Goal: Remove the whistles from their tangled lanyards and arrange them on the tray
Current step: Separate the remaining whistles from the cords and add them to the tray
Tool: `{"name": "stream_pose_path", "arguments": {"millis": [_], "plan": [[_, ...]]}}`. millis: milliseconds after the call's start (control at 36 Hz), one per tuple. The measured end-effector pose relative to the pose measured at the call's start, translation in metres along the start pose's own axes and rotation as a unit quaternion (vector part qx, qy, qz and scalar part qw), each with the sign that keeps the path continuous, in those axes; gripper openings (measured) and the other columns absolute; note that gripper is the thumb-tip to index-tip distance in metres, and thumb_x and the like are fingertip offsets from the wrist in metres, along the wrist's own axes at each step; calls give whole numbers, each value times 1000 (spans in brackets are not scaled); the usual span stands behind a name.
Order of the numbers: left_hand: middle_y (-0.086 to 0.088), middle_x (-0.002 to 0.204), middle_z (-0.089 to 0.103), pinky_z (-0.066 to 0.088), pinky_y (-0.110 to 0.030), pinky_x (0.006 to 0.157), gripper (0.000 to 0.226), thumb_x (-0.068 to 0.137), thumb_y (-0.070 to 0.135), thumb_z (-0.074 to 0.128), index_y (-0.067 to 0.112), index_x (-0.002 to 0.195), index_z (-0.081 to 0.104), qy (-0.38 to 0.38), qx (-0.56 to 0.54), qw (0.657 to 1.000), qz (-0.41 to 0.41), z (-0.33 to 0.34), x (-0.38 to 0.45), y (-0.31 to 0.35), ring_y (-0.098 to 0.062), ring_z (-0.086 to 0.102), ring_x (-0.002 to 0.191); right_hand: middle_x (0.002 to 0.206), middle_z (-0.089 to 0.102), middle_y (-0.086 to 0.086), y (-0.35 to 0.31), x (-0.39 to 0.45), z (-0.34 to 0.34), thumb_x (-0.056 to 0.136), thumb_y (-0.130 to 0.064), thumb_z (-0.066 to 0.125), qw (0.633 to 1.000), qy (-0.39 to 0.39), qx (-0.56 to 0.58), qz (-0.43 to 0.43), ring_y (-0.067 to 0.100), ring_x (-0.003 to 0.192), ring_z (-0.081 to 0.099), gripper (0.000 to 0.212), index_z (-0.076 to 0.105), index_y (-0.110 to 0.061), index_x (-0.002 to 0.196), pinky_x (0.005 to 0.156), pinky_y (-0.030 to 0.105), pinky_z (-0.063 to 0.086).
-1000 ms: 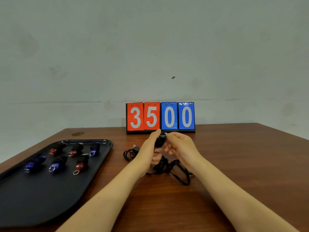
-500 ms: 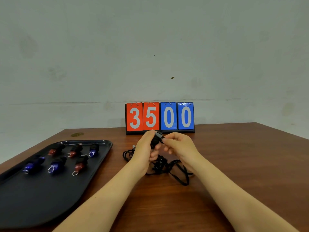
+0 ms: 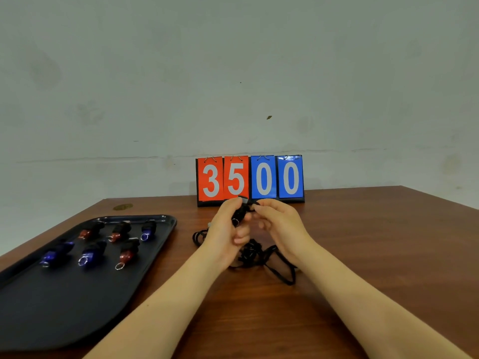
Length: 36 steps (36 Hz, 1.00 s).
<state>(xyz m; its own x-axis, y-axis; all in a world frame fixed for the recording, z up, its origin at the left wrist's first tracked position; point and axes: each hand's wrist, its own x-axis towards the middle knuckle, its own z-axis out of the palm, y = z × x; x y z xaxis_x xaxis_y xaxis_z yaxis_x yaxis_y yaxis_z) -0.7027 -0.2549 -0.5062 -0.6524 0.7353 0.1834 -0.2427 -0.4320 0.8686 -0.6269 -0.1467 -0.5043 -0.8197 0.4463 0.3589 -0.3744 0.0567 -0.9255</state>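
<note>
Both my hands are staying up above the tabletop [image 3: 363, 242], and the black whistle [image 3: 239, 215] is sitting a bit higher between them than it was a second ago. My left hand [image 3: 226, 237] is holding the whistle, with my fingers curled around its body in a tight grip. My right hand [image 3: 278, 224] is pinching the small clip end at the top of the whistle with my thumb and first finger. I am holding the whistle just in front of the scoreboard [image 3: 250, 178], which is showing 35 in red and 00 in blue. A pile of tangled black lanyards [image 3: 255, 253] is lying on the tabletop right under my hands. One more loop of cord [image 3: 198, 237] is peeking out just left of my left wrist. The black tray [image 3: 77, 307] is sitting on the left side of the tabletop. Six whistles [image 3: 103, 242] are lying on the tray in two rows, some red and some blue.
</note>
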Motion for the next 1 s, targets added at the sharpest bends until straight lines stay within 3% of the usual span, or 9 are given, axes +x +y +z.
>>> {"name": "stream_pose_path", "arguments": {"millis": [111,222,389,528,639,694,833,1000], "plan": [[0,71,55,20,-17,39,24,99,32,46,10,106,54,25,61,998,6,3,0,-3,-7,29,42,73,60,4,-1,1,-1,94,-8,53,995,-11,102,14,13,69,56,12,63,-1,93,62,25,40],[1,65,49,18,-17,38,25,101,32,43,11,106,55,8,12,999,-30,4,0,-4,-6,25,41,71,57,1,-1,3,-4,93,-7,53,991,-14,129,38,8,61,53,8,59,-4,90,54,21,36],[4,59,39,17,-14,35,25,100,33,43,11,104,53,24,-194,977,-84,1,-2,5,-4,24,35,68,61,-3,1,4,-3,89,-7,61,999,-6,-33,21,9,57,46,5,66,-7,90,53,22,38],[3,60,36,18,-15,35,26,98,33,44,13,115,48,18,-215,972,-88,-8,-4,10,-5,24,36,70,60,-4,-1,2,0,88,-12,66,988,-3,-148,-35,6,58,51,4,66,-16,87,60,18,44],[1,63,39,19,-15,36,35,95,26,43,9,125,43,-22,-145,985,-87,-9,-5,13,-5,25,39,85,65,3,0,-2,-5,88,-16,65,956,5,-269,-116,18,77,57,7,65,-23,87,71,16,47],[0,64,43,20,-14,36,35,99,27,42,8,128,45,-19,-74,994,-80,-9,-3,13,-5,25,40,85,63,-3,1,-4,-7,89,-18,64,937,12,-319,-145,12,76,55,9,62,-27,88,71,15,46],[-1,65,49,22,-14,38,29,101,33,44,10,116,54,-1,37,997,-67,-9,1,11,-5,28,43,87,59,-16,-2,-4,-10,91,-18,63,894,34,-376,-239,6,83,54,14,59,-32,91,73,11,44],[0,65,49,21,-20,40,25,101,33,43,13,98,58,10,258,966,-29,-3,3,7,-8,30,42,86,59,-20,-5,-4,-11,90,-14,64,892,67,-364,-259,2,87,55,16,61,-31,90,74,7,43]]}}
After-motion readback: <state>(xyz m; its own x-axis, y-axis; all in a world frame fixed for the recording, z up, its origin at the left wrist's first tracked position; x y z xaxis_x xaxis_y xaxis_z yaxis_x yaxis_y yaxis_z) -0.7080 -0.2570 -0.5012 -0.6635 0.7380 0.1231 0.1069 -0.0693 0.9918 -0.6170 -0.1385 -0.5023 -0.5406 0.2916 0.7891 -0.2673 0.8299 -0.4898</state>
